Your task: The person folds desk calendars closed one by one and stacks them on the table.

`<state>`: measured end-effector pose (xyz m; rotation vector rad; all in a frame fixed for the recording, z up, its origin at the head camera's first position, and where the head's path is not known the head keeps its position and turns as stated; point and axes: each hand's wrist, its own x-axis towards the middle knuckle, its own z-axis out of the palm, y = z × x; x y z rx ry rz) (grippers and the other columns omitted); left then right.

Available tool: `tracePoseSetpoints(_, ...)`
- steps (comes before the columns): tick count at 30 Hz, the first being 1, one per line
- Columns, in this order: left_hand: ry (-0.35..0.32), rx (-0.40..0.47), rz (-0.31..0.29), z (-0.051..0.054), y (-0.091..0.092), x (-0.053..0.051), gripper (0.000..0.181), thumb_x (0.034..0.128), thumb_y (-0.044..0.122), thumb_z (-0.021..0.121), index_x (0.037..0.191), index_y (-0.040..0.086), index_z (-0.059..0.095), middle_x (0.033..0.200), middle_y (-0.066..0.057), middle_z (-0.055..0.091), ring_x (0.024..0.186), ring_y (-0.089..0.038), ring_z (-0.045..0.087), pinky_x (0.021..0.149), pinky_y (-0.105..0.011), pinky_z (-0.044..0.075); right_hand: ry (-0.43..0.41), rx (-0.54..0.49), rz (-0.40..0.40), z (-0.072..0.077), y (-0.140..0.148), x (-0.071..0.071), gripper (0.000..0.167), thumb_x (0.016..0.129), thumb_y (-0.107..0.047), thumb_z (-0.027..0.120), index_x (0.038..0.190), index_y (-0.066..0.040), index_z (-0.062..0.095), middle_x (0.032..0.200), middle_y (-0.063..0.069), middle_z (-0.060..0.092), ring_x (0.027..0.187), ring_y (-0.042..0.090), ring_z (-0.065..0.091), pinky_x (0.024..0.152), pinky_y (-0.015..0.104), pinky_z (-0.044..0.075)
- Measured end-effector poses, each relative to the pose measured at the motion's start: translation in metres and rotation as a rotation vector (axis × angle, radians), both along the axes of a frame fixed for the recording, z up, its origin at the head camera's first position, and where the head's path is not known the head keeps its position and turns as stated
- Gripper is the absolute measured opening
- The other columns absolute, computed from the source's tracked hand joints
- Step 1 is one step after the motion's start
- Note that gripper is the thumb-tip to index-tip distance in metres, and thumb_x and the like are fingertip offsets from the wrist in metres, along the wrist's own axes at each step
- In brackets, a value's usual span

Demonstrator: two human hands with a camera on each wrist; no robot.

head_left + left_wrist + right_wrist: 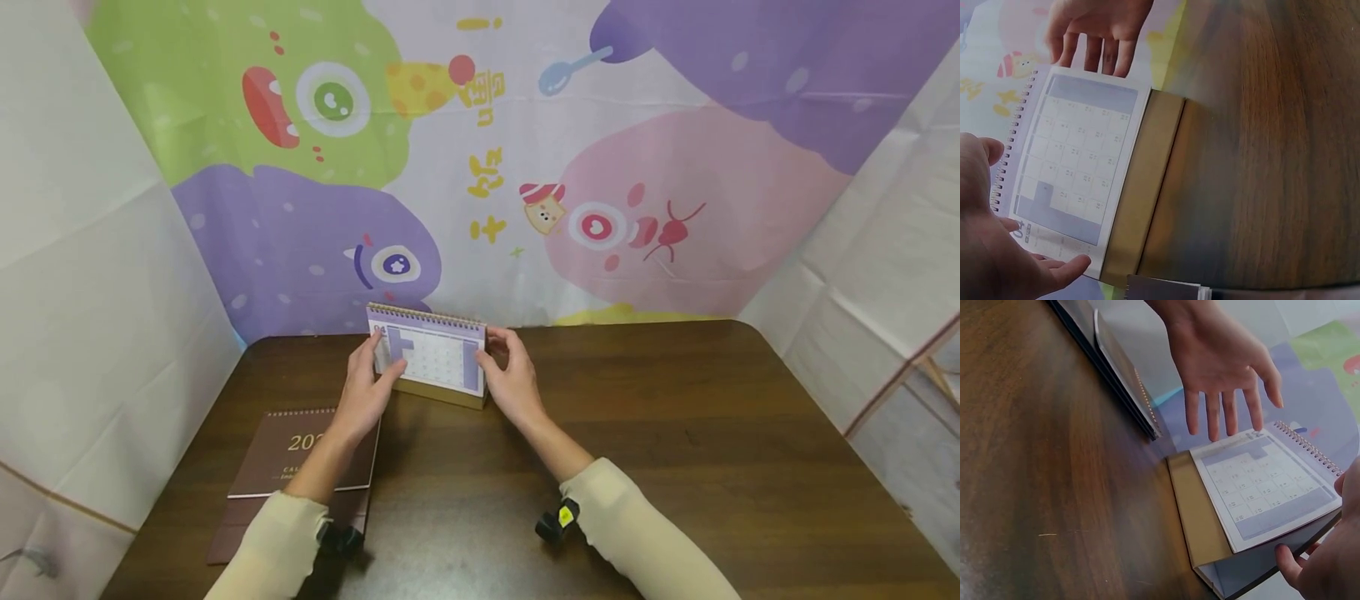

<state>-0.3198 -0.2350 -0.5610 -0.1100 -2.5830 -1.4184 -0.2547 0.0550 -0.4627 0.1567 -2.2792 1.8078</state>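
A desk calendar [435, 354] with a spiral-bound top and a gold-brown base stands upright near the table's back edge. Its month page, marked 04 and printed in purple and white, faces me. By the calendar's left end is my left hand [366, 392], its fingers extended and its thumb in front of the page. My right hand [513, 379] is at the opposite end, with spread, relaxed fingers. In the left wrist view, the right fingertips [1124, 65] reach the calendar's edge. Whether either hand bears on it is hard to tell.
A brown spiral calendar [255, 450] with gold lettering lies at the table's left, partly under my left forearm. Behind the brown wooden table [637, 450] hangs a cloth printed with cartoon monsters [630, 217]. White sheets [90, 250] hang at both sides.
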Motion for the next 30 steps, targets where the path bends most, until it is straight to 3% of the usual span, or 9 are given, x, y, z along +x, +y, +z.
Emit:
tracePoseSetpoints(12, -0.042, 0.014, -0.020, -0.004, 0.001, -0.014, 0.094, 0.1024, 0.074, 0.069, 0.179, 0.041, 0.026, 0.188, -0.012, 0.022, 0.174, -0.041, 0.028, 0.140, -0.069, 0.025, 0.074, 0.025, -0.009, -0.010, 0.001, 0.007, 0.036, 0.104, -0.015, 0.075, 0.137, -0.003, 0.067, 0.136, 0.022, 0.071, 0.133, 0.043, 0.070, 0.124, 0.059, 0.052)
tracePoseSetpoints(15, -0.045, 0.022, -0.031, -0.003, 0.003, -0.015, 0.094, 0.1028, 0.073, 0.068, 0.180, 0.039, 0.026, 0.189, -0.013, 0.020, 0.175, -0.041, 0.027, 0.141, -0.068, 0.024, 0.156, 0.054, -0.036, -0.040, 0.003, -0.009, 0.034, 0.103, -0.022, 0.076, 0.135, -0.013, 0.070, 0.130, 0.012, 0.073, 0.121, 0.030, 0.073, 0.113, 0.045, 0.057)
tracePoseSetpoints(19, -0.060, 0.031, -0.037, -0.003, 0.004, -0.018, 0.093, 0.1025, 0.074, 0.068, 0.179, 0.041, 0.028, 0.189, -0.011, 0.020, 0.174, -0.039, 0.029, 0.141, -0.067, 0.026, 0.167, 0.064, -0.046, -0.049, 0.002, -0.010, 0.032, 0.101, -0.021, 0.076, 0.132, -0.015, 0.071, 0.127, 0.011, 0.073, 0.117, 0.029, 0.072, 0.108, 0.047, 0.057)
tracePoseSetpoints(22, -0.072, 0.029, -0.046, -0.002, 0.003, -0.020, 0.093, 0.1015, 0.077, 0.067, 0.178, 0.043, 0.027, 0.189, -0.009, 0.020, 0.173, -0.039, 0.031, 0.140, -0.068, 0.028, 0.087, 0.042, -0.025, -0.017, 0.000, 0.014, 0.036, 0.099, -0.012, 0.077, 0.134, -0.008, 0.070, 0.132, 0.019, 0.073, 0.125, 0.039, 0.071, 0.116, 0.062, 0.052)
tracePoseSetpoints(24, -0.074, 0.030, -0.049, -0.002, 0.003, -0.021, 0.093, 0.1010, 0.077, 0.068, 0.178, 0.043, 0.028, 0.189, -0.008, 0.020, 0.172, -0.039, 0.032, 0.139, -0.067, 0.029, 0.059, 0.043, -0.027, -0.004, -0.002, 0.024, 0.037, 0.099, -0.009, 0.076, 0.135, -0.005, 0.070, 0.134, 0.021, 0.072, 0.128, 0.042, 0.070, 0.118, 0.065, 0.051)
tracePoseSetpoints(26, -0.062, 0.029, -0.046, 0.003, 0.006, -0.017, 0.093, 0.1026, 0.074, 0.068, 0.179, 0.039, 0.028, 0.189, -0.010, 0.021, 0.172, -0.039, 0.032, 0.139, -0.068, 0.030, 0.039, 0.042, -0.025, 0.002, -0.002, 0.027, 0.037, 0.099, -0.007, 0.075, 0.135, -0.004, 0.069, 0.135, 0.022, 0.072, 0.130, 0.043, 0.070, 0.119, 0.065, 0.051)
tracePoseSetpoints(27, -0.043, 0.040, -0.062, 0.018, 0.012, -0.004, 0.092, 0.1038, 0.071, 0.068, 0.179, 0.034, 0.030, 0.188, -0.013, 0.023, 0.172, -0.039, 0.032, 0.139, -0.066, 0.030, 0.044, 0.041, -0.024, 0.002, -0.001, 0.027, 0.036, 0.099, -0.006, 0.074, 0.134, -0.004, 0.069, 0.134, 0.023, 0.072, 0.129, 0.044, 0.069, 0.117, 0.064, 0.053)
tracePoseSetpoints(29, -0.021, 0.033, -0.055, 0.027, 0.017, 0.005, 0.091, 0.1056, 0.065, 0.069, 0.179, 0.029, 0.030, 0.187, -0.016, 0.023, 0.172, -0.041, 0.032, 0.139, -0.066, 0.030, 0.075, 0.033, -0.014, -0.001, 0.002, 0.024, 0.035, 0.098, -0.007, 0.072, 0.133, -0.005, 0.070, 0.131, 0.022, 0.073, 0.127, 0.044, 0.070, 0.110, 0.058, 0.060)
tracePoseSetpoints(30, -0.012, 0.024, -0.051, 0.032, 0.020, 0.011, 0.090, 0.1066, 0.063, 0.069, 0.180, 0.027, 0.030, 0.187, -0.017, 0.024, 0.172, -0.041, 0.031, 0.139, -0.066, 0.030, 0.113, 0.007, 0.005, -0.015, 0.006, 0.014, 0.034, 0.100, -0.013, 0.074, 0.133, -0.009, 0.071, 0.131, 0.017, 0.075, 0.127, 0.038, 0.072, 0.107, 0.051, 0.063)
